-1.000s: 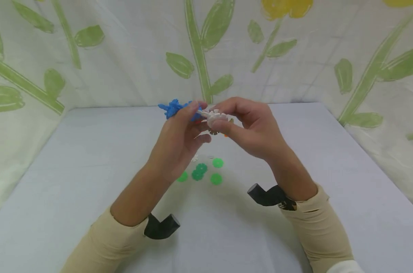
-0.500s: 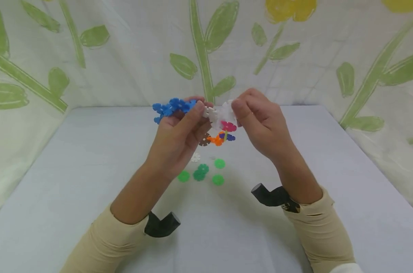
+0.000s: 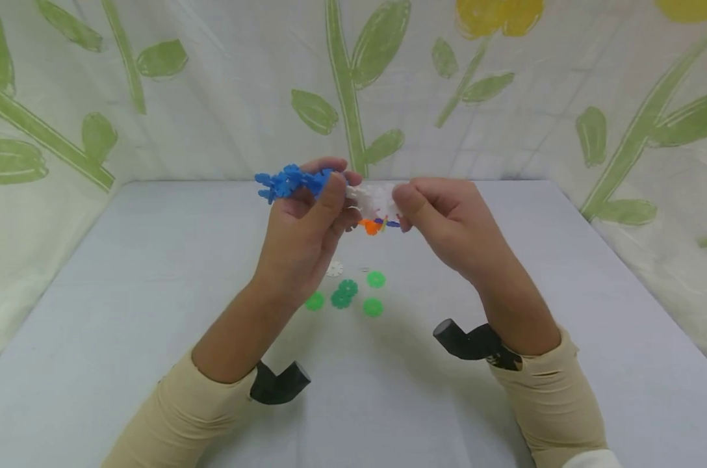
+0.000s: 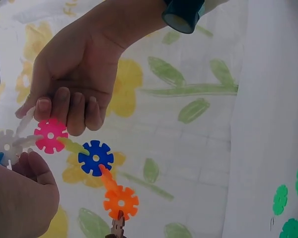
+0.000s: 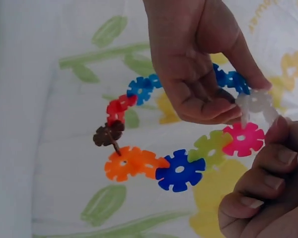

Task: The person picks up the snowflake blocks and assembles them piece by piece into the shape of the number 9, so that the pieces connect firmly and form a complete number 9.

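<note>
A chain of interlocking plastic snowflake discs hangs between my hands. It shows blue discs, red discs, a brown disc, orange discs, a dark blue disc, a yellow-green disc, a pink disc and white discs. My left hand grips the chain where the blue discs meet the white ones. To its right, my right hand pinches a white disc between thumb and curled fingers. Fingers partly hide the joints among the white discs.
Loose discs lie on the white table below my hands: light green discs, overlapping darker green discs and a white disc. Behind stands a cloth backdrop painted with flowers. Dark wrist cameras stick out from both sleeves.
My right hand has drawn right, away from the left, still pinching white discs. The pink, dark blue and orange part came into sight below, then rose a little.
</note>
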A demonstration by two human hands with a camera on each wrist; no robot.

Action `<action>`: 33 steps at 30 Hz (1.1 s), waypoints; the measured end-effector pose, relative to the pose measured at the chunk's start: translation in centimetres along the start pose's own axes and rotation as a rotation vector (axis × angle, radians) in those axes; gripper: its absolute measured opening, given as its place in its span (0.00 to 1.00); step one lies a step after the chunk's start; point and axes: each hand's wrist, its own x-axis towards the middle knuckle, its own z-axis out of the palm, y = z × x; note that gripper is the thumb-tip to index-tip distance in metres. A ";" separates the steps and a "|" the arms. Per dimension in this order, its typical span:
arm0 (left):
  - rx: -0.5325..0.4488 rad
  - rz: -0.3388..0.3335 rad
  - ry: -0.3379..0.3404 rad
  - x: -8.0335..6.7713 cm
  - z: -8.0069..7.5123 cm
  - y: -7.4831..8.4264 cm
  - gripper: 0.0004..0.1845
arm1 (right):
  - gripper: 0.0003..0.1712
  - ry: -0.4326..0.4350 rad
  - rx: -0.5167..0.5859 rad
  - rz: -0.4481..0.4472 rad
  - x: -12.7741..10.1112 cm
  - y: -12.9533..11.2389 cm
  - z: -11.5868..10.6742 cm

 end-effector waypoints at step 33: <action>0.284 0.146 -0.079 -0.3 0.5 -1.2 0.21 | 0.11 -0.203 -0.026 0.096 -0.1 0.0 1.3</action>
